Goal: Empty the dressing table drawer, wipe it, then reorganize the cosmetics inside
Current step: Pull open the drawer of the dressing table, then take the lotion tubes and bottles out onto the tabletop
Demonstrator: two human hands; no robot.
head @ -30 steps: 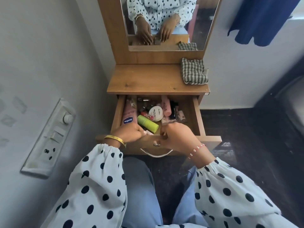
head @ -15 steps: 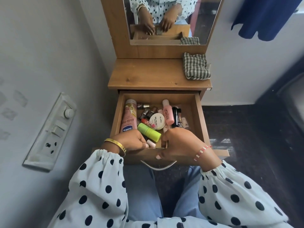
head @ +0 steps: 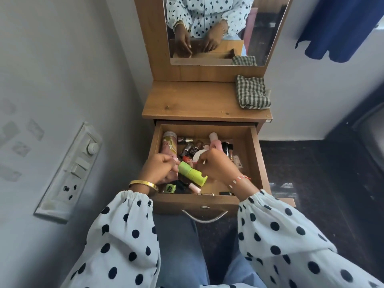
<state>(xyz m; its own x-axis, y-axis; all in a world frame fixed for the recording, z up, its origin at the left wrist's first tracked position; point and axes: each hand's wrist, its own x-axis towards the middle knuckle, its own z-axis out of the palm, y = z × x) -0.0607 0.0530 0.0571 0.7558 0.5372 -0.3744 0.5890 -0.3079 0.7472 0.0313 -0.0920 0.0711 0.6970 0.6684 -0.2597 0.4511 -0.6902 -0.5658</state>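
Observation:
The wooden drawer (head: 254,163) of the dressing table stands pulled far out, full of cosmetics. Both my hands are inside it. My left hand (head: 160,169) lies over a pink lotion tube (head: 169,144) at the left side, fingers curled round its lower part. My right hand (head: 217,166) curls over a white round jar (head: 197,155), most of which it hides. A lime-green bottle (head: 192,173) lies flat between the hands. Small nail polish bottles (head: 189,148), a pink bottle (head: 215,141) and a small green jar (head: 170,188) lie around them.
A folded checked cloth (head: 253,92) rests on the right of the wooden tabletop (head: 197,100), under the mirror (head: 259,28). The drawer's metal handle (head: 204,217) is over my knees. A switch panel (head: 70,173) is on the left wall; a blue curtain (head: 340,26) hangs at the right.
The drawer has slid further out. Both hands have left its front edge and moved into it, onto the cosmetics.

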